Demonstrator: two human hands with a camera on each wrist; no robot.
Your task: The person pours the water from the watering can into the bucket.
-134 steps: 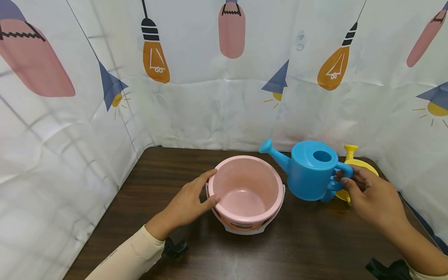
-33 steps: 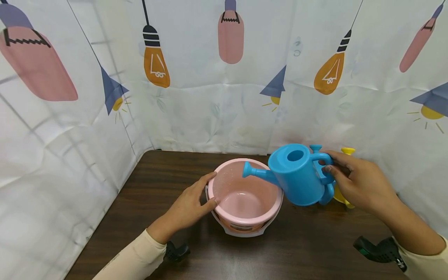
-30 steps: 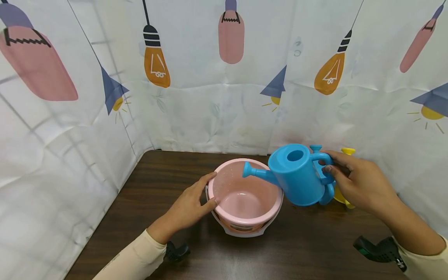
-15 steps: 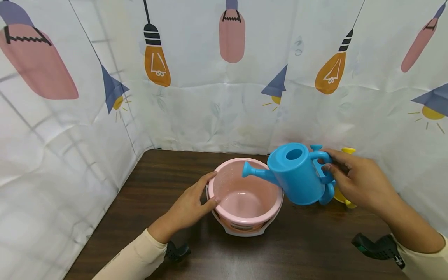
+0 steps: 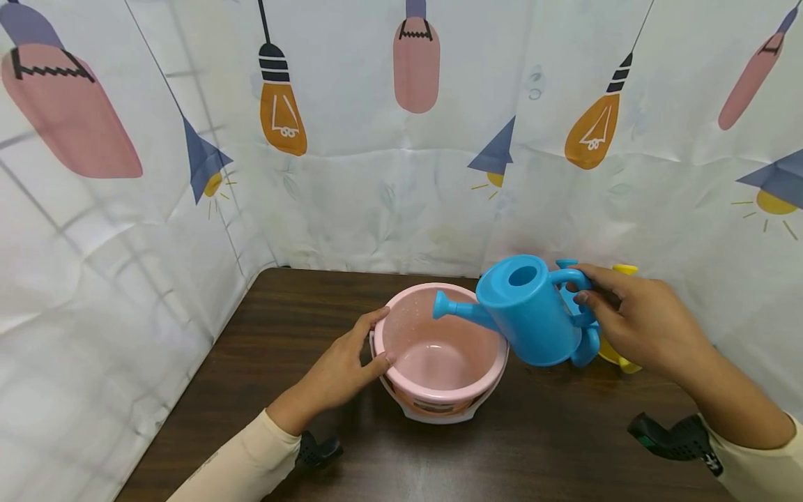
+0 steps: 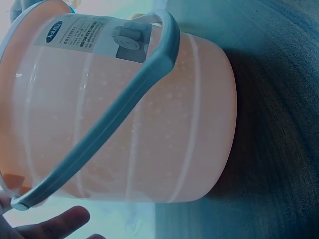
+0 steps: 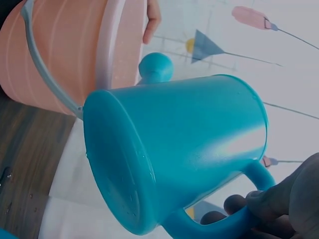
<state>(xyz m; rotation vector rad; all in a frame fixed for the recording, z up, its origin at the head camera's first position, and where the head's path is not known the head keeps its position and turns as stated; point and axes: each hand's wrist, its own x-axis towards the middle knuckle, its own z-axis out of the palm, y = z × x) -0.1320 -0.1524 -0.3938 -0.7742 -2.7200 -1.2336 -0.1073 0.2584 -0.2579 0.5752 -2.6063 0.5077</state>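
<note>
A pink bucket [image 5: 433, 348] with a pale handle [image 6: 114, 119] stands upright on the dark wooden table. My left hand [image 5: 341, 362] rests at its left rim, thumb and forefinger touching the edge and spread apart. In the left wrist view, other fingers [image 6: 60, 224] stretch out straight beside the bucket. My right hand [image 5: 646, 321] grips the handle of a blue watering can [image 5: 533, 317], held off the table. The can tips left, its spout [image 5: 461, 310] reaching over the bucket's opening. No water stream is visible.
Behind the right hand stand a second blue watering can [image 5: 586, 345] and a yellow one [image 5: 617, 355], both partly hidden. A printed white curtain [image 5: 376, 202] hangs behind and left of the table [image 5: 282, 314]. In the right wrist view, droplets [image 7: 31, 196] dot the wood.
Since the oldest frame, the right hand has brought the blue watering can left and tilted it over the bucket. Lately it tips slightly further. The left hand has stayed at the rim.
</note>
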